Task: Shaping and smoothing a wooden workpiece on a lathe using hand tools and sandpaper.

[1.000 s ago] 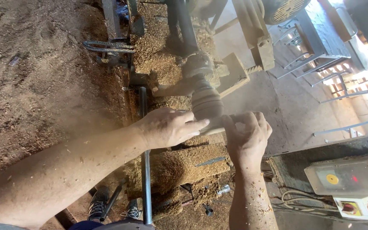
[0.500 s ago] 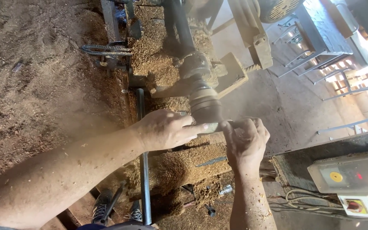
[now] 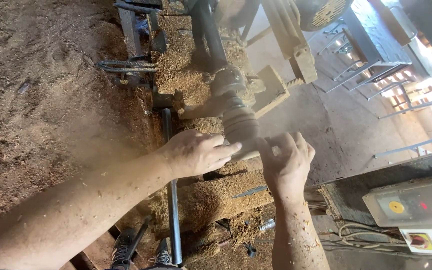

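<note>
A dark, rounded wooden workpiece point(image 3: 239, 122) is mounted on a lathe point(image 3: 211, 45) and looks blurred from spinning. My left hand point(image 3: 196, 152) rests just below it, fingers stretched flat over a pale bar-like tool point(image 3: 248, 155). My right hand point(image 3: 286, 162) is curled around the same tool's other end, just right of the workpiece. The tool's tip is hidden where it reaches the wood. Both forearms are dusted with chips.
Sawdust heaps point(image 3: 216, 200) cover the lathe bed and the floor at left. A steel rail point(image 3: 172, 210) runs under my left wrist. A control box point(image 3: 411, 205) with yellow and red buttons sits at lower right, metal frames point(image 3: 361, 65) at upper right, shoes point(image 3: 126, 247) below.
Both hands stay by the workpiece. My right hand's fingers have curled tighter on the tool than a second ago; the view shifted slightly.
</note>
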